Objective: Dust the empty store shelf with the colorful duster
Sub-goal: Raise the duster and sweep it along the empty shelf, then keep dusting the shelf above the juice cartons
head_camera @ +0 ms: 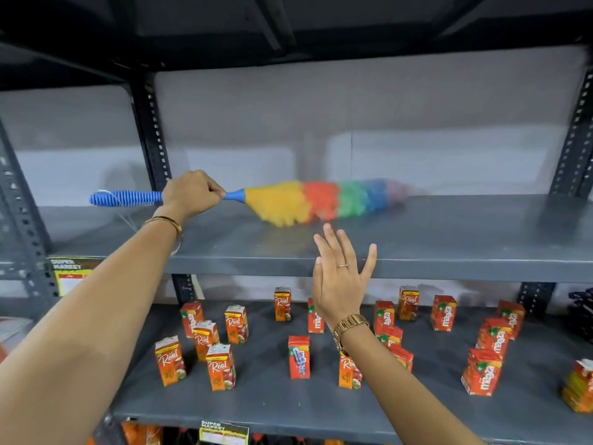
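The colorful duster (pixel 308 202) lies across the empty grey shelf (pixel 449 232), its yellow, red, green and blue fibres blurred and brushing the surface. My left hand (pixel 191 195) is shut on the duster's blue ribbed handle near the head, and the handle's end sticks out to the left. My right hand (pixel 341 273) is open with fingers spread, held in front of the shelf's front edge, below the duster and holding nothing.
Several small orange and red juice cartons (pixel 221 366) stand scattered on the lower shelf (pixel 288 409). Dark perforated uprights (pixel 152 130) frame the bay, another at right (pixel 574 133). A shelf board (pixel 288 30) hangs above. Price labels (pixel 69 274) sit on the shelf edges.
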Tool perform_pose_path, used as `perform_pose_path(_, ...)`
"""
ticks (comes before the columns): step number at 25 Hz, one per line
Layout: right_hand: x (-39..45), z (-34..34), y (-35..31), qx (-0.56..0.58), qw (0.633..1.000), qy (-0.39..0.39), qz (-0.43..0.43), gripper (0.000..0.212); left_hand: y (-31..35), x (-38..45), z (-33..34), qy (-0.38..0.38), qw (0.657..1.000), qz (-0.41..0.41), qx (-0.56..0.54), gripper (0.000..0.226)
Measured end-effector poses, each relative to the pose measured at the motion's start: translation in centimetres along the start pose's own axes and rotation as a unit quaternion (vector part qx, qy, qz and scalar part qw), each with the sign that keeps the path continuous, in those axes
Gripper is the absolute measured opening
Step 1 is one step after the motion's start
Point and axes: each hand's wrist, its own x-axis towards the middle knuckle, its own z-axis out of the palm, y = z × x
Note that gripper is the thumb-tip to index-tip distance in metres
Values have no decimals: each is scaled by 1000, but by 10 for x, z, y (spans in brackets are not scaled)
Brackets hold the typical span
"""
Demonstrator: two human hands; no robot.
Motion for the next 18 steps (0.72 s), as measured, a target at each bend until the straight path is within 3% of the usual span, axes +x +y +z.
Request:
perform_pose_path(2,-3,5,-7,7,1000,-3,-7,39,-12,-1,-8,24,999,-26,-3,22)
perform_pose_path(4,-6,11,-14,11,1000,-3,-17,38,-32,-2,-18,-26,996,-54,-68,22)
perform_pose_path(6,-9,17,-24,11,1000,-1,-29,38,-50,-9,-25,-56,993,-76,-65,21)
perform_pose_path(9,-11,24,-43,17,999,-16,-42,39,-57,-19,-33,45,993,-106,7,21)
perform_pose_path(11,-10,29,-55,18,998,-34,-42,41,-65,-22,-43,86,990,-110,-4,19)
perform_pose_path(13,-11,33,-65,28,997,-50,-42,42,-82,-29,-55,33,991,-112,-64,15)
perform_pose_path(15,-14,36,-72,34,996,-59,-48,44,-93,-41,-62,-19,992,-115,-43,15)
perform_pose_path(18,-16,42,-87,42,995,-77,-56,44,-92,-47,-67,85,985,-147,43,20)
